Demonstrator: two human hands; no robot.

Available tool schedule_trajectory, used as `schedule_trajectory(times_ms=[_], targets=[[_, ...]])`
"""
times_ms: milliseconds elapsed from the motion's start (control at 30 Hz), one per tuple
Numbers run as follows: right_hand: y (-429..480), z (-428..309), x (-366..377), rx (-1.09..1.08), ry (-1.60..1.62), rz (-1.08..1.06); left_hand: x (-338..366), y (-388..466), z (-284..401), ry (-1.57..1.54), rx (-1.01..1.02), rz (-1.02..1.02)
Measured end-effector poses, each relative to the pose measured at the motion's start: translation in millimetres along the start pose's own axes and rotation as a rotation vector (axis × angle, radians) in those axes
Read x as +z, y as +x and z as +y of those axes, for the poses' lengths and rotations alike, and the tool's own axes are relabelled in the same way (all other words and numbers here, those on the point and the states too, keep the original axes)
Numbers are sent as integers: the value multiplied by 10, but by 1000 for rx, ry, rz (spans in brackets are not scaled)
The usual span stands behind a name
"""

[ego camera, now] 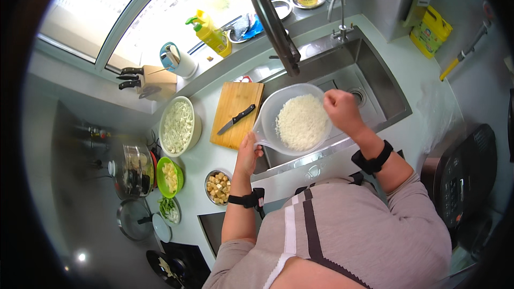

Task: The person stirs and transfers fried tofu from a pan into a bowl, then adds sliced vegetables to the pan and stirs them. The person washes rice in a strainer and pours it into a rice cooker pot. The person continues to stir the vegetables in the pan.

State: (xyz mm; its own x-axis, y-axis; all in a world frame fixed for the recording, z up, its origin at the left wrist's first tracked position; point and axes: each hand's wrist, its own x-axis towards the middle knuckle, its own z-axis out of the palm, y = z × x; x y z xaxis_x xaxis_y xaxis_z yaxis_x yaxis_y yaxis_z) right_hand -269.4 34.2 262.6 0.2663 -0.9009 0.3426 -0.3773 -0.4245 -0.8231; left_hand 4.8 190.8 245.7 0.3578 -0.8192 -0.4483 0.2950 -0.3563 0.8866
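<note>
A translucent white plastic bowl (pixel 268 114) with a handle is held over the left part of the stainless steel sink (pixel 379 106). White grains that look like rice (pixel 303 122) lie inside it. My left hand (pixel 247 152) grips the handle at the bowl's lower left. On the opposite side, my right hand (pixel 341 108) is closed at the rim, its fingertips hidden from view. Left of the bowl, a wooden cutting board (pixel 227 104) carries a knife with a black handle (pixel 241 116). A dark faucet (pixel 277 28) rises behind the bowl.
A large bowl of shredded white vegetables (pixel 178 126), a green basket (pixel 160 182) and a metal bowl of tofu-like cubes (pixel 218 188) stand on the left counter. Yellow bottles (pixel 213 36) and a knife block (pixel 160 82) line the window side. A black rice cooker (pixel 461 180) stands right.
</note>
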Motion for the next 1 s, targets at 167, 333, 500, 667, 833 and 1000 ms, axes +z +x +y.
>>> schedule_trajectory(times_ms=[167, 333, 500, 667, 833, 1000], targets=[[257, 19, -270, 141, -39, -41, 410, 80, -186, 295, 231, -234], [155, 41, -115, -19, -75, -38, 226, 124, -53, 33, 55, 69], [138, 222, -250, 150, -73, 28, 508, 247, -187, 397, 334, -192], [-2, 553, -173, 323, 125, -99, 450, 299, 289, 558, 493, 31], [-168, 860, -8, 598, 359, -208, 663, 128, 766, 631, 494, -19], [-205, 1005, 89, 665, 451, -335, 979, 3, 1082, 549, 513, -27]])
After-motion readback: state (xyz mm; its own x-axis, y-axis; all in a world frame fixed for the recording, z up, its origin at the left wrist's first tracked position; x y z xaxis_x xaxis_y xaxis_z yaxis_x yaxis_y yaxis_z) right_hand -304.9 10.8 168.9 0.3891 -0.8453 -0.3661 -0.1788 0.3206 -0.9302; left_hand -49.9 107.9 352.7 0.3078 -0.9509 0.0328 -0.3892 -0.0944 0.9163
